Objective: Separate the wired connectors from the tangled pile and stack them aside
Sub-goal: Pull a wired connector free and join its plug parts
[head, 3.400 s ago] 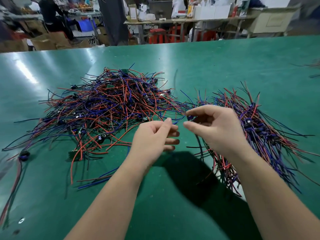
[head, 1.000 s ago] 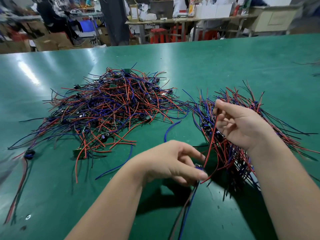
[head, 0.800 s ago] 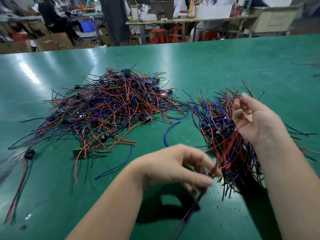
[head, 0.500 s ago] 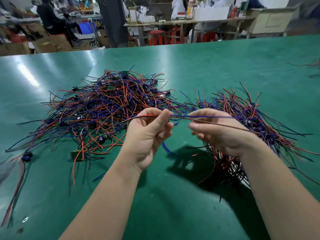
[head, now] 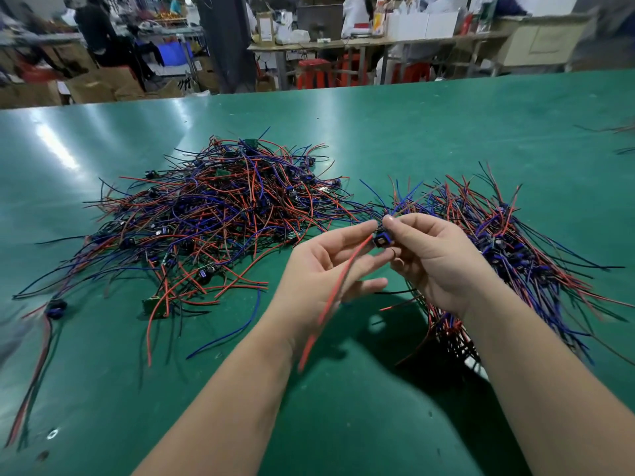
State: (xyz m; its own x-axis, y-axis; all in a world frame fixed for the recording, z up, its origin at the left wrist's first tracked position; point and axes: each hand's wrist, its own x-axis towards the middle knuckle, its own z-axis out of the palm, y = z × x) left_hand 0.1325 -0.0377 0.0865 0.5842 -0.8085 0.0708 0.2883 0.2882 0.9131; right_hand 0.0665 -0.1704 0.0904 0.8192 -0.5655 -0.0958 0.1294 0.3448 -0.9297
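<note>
Head view.

Surface [head: 429, 132]: green, seen from its near edge to its far edge.

Pile [head: 213, 214]: a tangle of red, blue and black wires with small dark connectors, lying left of centre, midway between the near and far edges. A small green board [head: 153, 305] sits at the pile's near fringe. One loose plug [head: 55, 307] lies apart from the pile, close to the left edge.

Stack [head: 508, 242]: sorted wired connectors, lying right of centre, with the wires fanned toward the far and right edges. Its near end is hidden behind the right forearm.

Connector [head: 381, 239]: small, dark blue, held in the air above the centre of the surface, between the pile and the stack. Its red wire [head: 330, 304] hangs down in front of the left palm, blurred.

Right hand [head: 436, 262]: the grip pinches the connector, thumb tip on top and fingers curled beneath.

Left hand [head: 326, 269]: the grip is loosely spread with the fingers nearly straight. The forefinger tip touches the connector's left side and the thumb sits just below it.

Beyond the far edge: workbenches, red stools and cartons.
</note>
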